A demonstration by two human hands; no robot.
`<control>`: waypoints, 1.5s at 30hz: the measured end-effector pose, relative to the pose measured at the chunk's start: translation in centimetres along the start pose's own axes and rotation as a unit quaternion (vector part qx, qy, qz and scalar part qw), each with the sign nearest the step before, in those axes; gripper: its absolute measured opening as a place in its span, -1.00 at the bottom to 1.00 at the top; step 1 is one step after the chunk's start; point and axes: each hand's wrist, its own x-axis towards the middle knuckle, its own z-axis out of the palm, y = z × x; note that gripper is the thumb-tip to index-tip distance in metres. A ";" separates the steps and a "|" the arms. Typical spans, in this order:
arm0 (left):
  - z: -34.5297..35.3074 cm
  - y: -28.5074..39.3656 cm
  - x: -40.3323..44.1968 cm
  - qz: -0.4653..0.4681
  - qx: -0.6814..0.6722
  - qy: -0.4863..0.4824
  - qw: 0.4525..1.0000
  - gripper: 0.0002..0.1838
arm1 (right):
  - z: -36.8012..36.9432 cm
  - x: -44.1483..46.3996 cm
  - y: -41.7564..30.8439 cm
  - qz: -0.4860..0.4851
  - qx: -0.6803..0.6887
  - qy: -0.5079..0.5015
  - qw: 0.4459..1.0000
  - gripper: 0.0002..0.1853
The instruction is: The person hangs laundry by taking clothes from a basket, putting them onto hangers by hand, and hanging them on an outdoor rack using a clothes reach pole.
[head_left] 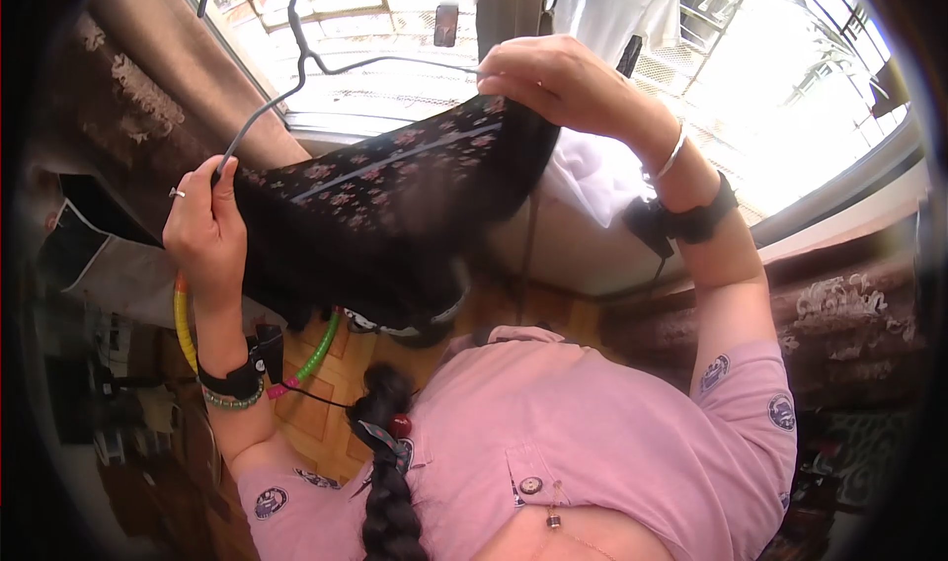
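A dark wire clothes hanger (390,60) is held up in front of the window, its two arms sloping out to either side. From it hangs a black garment with small pink flowers (370,181) and a pale stripe. My left hand (205,227), with a ring on one finger, pinches the left end of the hanger along with the cloth edge. At the right end, my right hand (558,85) is closed around the hanger tip and the garment's upper corner. The fabric droops between both hands, and its lower part is dark and blurred.
A barred window (395,8) lies ahead, with a clear plastic-like sheet (612,13) hanging there. White cloth (597,176) sits below the sill. Brown patterned curtains (839,314) flank both sides. A colourful hoop (318,349) is near the tiled floor (306,442).
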 end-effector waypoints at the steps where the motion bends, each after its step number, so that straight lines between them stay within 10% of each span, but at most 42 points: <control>1: 0.2 -0.2 -0.1 0.002 -0.023 0.010 1.000 -0.88 | 0.2 0.5 0.0 -0.008 -0.021 0.017 1.000 -0.84; 14: 0.7 2.6 1.4 0.035 -0.217 -0.002 0.975 -0.76 | -1.3 2.1 -2.9 -0.008 -0.093 0.074 0.993 -0.85; 20: 2.7 3.0 1.4 -0.141 -0.383 -0.064 0.910 -0.85 | -0.7 1.1 -1.5 -0.078 -0.165 0.108 0.977 -0.86; 24: 1.2 3.0 1.7 -0.152 -0.409 -0.047 0.899 -0.89 | -1.0 -0.2 0.5 -0.021 -0.041 0.107 0.993 -0.70; 28: -0.4 2.1 0.7 -0.192 -0.401 -0.057 0.894 -0.93 | 0.9 -3.4 7.0 0.301 -0.006 0.211 0.930 -0.71; 34: -1.9 0.7 0.4 -0.218 -0.382 -0.031 0.898 -0.94 | 9.1 -7.2 12.8 0.360 0.017 0.194 0.912 -0.31; 45: -0.7 0.8 2.7 -0.218 -0.437 -0.039 0.871 -0.86 | 13.6 -12.0 7.3 0.409 0.177 0.326 0.834 -0.84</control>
